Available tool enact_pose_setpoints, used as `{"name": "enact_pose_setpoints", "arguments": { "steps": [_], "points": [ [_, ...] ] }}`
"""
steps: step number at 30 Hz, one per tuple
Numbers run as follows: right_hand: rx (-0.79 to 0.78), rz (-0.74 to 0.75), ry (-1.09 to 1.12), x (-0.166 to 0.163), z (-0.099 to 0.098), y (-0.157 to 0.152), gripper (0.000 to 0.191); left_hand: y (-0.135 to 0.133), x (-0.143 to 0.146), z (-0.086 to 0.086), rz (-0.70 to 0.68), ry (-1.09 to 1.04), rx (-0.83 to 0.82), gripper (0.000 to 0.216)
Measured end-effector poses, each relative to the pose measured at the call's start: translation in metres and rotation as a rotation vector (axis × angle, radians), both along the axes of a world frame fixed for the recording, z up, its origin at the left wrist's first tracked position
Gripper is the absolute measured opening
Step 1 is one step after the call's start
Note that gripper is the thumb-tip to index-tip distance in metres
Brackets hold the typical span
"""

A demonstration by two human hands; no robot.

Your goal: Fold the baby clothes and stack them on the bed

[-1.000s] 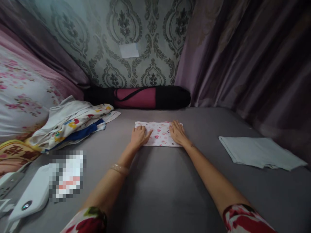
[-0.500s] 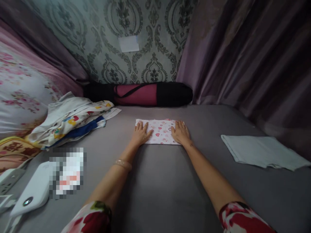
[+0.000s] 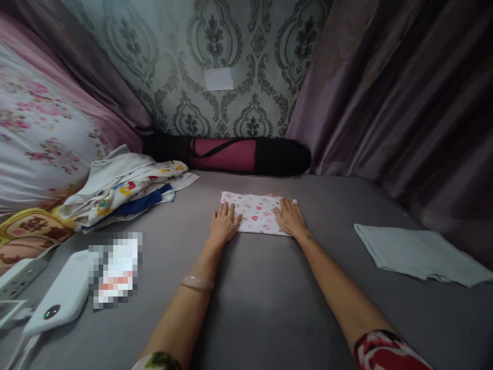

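A small folded white cloth with pink hearts (image 3: 256, 213) lies flat on the grey bed sheet (image 3: 269, 298), in the middle of the view. My left hand (image 3: 224, 224) rests palm down on its left end, fingers stretched out. My right hand (image 3: 289, 218) lies flat on the cloth's right end, fingers also extended. Neither hand grips anything.
A pile of unfolded printed clothes (image 3: 123, 187) sits at the left beside a floral pillow (image 3: 42, 139). A folded pale green cloth (image 3: 416, 252) lies at the right. A black and maroon bolster (image 3: 239, 154) lies against the wall. A white power bank (image 3: 61, 300) is near left.
My left hand has uncurled from a loose fist to lie flat on the cloth. The view has shifted slightly; the cloth stays in place.
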State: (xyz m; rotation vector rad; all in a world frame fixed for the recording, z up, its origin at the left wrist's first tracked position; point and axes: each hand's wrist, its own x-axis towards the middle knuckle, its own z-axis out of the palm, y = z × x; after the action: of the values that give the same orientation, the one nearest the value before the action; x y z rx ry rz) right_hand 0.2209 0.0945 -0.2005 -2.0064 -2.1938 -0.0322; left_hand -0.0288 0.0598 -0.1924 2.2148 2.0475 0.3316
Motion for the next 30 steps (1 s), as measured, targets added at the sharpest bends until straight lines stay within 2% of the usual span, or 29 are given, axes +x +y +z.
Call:
{"name": "enact_pose_setpoints", "arguments": {
  "steps": [2,5,8,13,17,20,26,30],
  "points": [
    [-0.042,-0.022,0.008,-0.006,0.010,0.001,0.062,0.000,-0.001,0.000,-0.003,-0.026,0.028,0.059],
    [0.007,0.005,0.016,-0.023,0.021,0.000,0.060,-0.002,-0.002,0.002,-0.006,-0.041,0.122,0.054],
    [0.040,0.079,0.011,-0.039,0.017,-0.003,0.058,-0.004,-0.004,0.004,-0.011,-0.043,0.163,0.051],
    [0.043,0.080,0.003,-0.043,0.004,-0.005,0.056,-0.006,-0.007,0.005,-0.025,-0.046,0.082,0.051],
    [-0.047,0.064,0.020,-0.045,0.015,0.001,0.057,-0.005,-0.008,0.003,-0.026,-0.083,0.101,0.049],
    [-0.033,0.059,0.041,-0.054,0.022,0.006,0.058,-0.002,-0.009,0.000,-0.028,-0.113,0.134,0.047],
    [-0.003,0.107,0.053,-0.063,0.008,0.005,0.059,0.003,-0.015,-0.006,-0.037,-0.140,0.161,0.044],
    [-0.045,0.096,0.040,-0.064,0.012,0.005,0.059,0.004,-0.017,-0.006,-0.030,-0.165,0.148,0.042]
  ]
}}
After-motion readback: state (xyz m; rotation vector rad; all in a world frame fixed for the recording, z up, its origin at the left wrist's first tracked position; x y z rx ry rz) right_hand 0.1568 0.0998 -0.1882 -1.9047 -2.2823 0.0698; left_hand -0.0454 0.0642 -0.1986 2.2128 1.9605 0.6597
